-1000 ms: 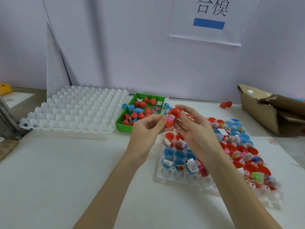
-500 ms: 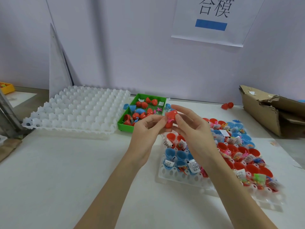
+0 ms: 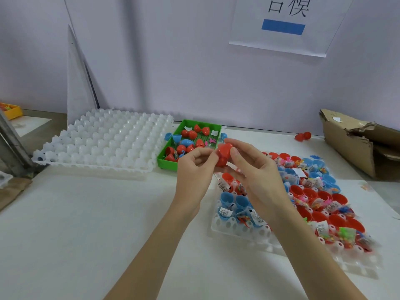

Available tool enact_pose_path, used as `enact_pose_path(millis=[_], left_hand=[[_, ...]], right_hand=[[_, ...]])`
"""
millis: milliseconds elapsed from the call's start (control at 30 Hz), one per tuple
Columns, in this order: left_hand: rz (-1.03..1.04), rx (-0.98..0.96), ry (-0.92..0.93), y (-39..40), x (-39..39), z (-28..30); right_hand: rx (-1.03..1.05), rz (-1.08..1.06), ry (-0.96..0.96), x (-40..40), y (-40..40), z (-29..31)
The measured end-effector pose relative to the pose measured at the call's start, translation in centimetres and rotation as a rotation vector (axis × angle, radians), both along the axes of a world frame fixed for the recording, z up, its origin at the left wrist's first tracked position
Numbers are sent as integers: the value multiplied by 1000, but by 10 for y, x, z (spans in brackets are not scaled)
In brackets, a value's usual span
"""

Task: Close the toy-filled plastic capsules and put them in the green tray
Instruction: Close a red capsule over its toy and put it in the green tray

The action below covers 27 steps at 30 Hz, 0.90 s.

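Observation:
Both hands hold one red capsule (image 3: 223, 154) in the air just right of the green tray (image 3: 167, 163). My left hand (image 3: 194, 169) pinches its lower half from the left. My right hand (image 3: 255, 172) grips its top from the right, thumb on the cap. The two halves sit together. The green tray holds several red and blue capsules and halves. Below my right arm, a white holder tray (image 3: 238, 231) carries many open red and blue capsule halves (image 3: 337, 219) with bagged toys in them.
A large white cell tray (image 3: 104, 139) lies left of the green tray. A torn cardboard box (image 3: 355, 144) sits at the far right, with a red capsule (image 3: 303, 135) beside it. A yellow bin (image 3: 12, 110) is at the far left edge.
The two red halves, apart a second ago with a pink toy showing, are now pressed together between my hands. Both hands stayed at about the same place.

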<state>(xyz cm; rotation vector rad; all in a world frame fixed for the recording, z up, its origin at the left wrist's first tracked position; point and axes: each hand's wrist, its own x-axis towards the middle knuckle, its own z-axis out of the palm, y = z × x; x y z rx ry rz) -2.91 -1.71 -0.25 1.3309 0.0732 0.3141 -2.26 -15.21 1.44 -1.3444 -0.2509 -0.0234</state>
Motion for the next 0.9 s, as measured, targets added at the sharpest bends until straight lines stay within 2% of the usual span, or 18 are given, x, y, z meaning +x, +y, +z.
enact_pose_path(millis=[200,333,467,633,767,900], left_hand=[[-22,9,-103,3,-1,1],[-25,154,-189,0,-1,-2],[-44,149,-196,0,-2,0],[43,229,-222,0,-2,-2],[74,120,-191,1,-1,-2],[4,94,-240,3,-1,-1]], right_hand=[[-72,-190,-155,-3,7,-3],[-95,-255,-179,-4,5,-3],[-108,-224,-181,-1,-1,0],[-205,-183,-219,2,-3,-3],[-243,-190,-268,4,-3,-5],[-425,-292,-423,5,-2,-6]])
